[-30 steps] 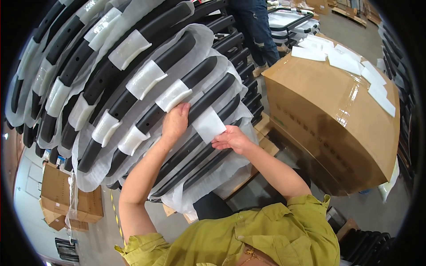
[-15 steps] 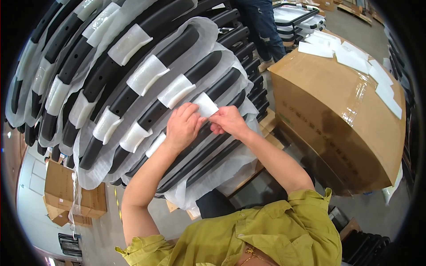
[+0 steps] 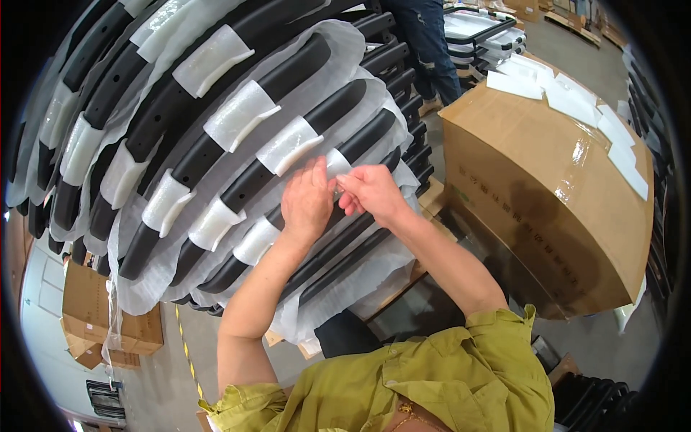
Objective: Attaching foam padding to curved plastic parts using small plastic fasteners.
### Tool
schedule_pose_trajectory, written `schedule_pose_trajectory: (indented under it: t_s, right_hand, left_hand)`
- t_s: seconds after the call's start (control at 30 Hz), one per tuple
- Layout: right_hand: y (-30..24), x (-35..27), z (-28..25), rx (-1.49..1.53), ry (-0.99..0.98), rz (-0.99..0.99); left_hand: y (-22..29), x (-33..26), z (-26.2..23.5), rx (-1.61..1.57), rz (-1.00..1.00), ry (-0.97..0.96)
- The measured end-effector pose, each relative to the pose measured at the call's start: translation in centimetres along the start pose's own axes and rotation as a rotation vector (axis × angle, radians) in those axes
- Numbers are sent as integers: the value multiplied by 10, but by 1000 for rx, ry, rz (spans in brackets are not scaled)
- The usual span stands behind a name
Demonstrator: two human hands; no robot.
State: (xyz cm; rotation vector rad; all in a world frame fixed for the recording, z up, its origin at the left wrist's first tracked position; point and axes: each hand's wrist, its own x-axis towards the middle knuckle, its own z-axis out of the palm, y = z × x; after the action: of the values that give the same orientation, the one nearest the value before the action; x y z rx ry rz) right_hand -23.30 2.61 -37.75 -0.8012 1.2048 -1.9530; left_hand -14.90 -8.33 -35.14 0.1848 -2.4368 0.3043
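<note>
A white foam wrap (image 3: 336, 162) lies around a black metal tube (image 3: 369, 135) in a stack of black tubular frames, partly hidden by my fingers. My left hand (image 3: 308, 199) rests against it with the fingers stretched out. At its right edge, my right hand (image 3: 373, 193) is closed in a pinch on the foam. Neighbouring tubes carry similar curled foam wraps, such as the white wrap (image 3: 289, 146) above my left hand and a lower white wrap (image 3: 256, 242) beside my left wrist. Thin translucent plastic sheeting (image 3: 345, 45) hangs between the tubes.
To the right stands a large cardboard box (image 3: 525, 144), with loose white foam sheets (image 3: 576, 97) on top. Another person's jeans-clad legs (image 3: 426, 43) are behind the stack. More cardboard boxes (image 3: 97, 306) sit at the lower left, past a yellow-black floor strip (image 3: 186, 345).
My left fingers have straightened and flattened over the foam, which now wraps closer round the tube. My right hand stays pinched beside it. The view has shifted slightly.
</note>
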Motion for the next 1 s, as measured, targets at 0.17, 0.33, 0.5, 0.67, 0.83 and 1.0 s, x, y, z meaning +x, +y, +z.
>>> schedule_pose_trajectory:
  t_s: [0.17,0.33,0.5,0.67,0.83,1.0]
  right_hand:
    - [-16,22,1,-117,10,102]
    - [-24,31,3,-87,-75,188]
    - [-67,17,-28,-222,-189,161]
    - [-110,38,-131,-950,168,-11]
    - [-139,53,-279,-1713,662,-189]
    - [-137,82,-322,-1806,699,-117]
  left_hand:
    - [1,2,-12,-185,68,-104]
    - [4,5,-7,-143,-240,-100]
    - [5,12,1,-273,-249,64]
    - [9,15,-3,-289,-331,123]
    - [15,22,-1,-221,-415,164]
    - [12,22,-4,-224,-438,151]
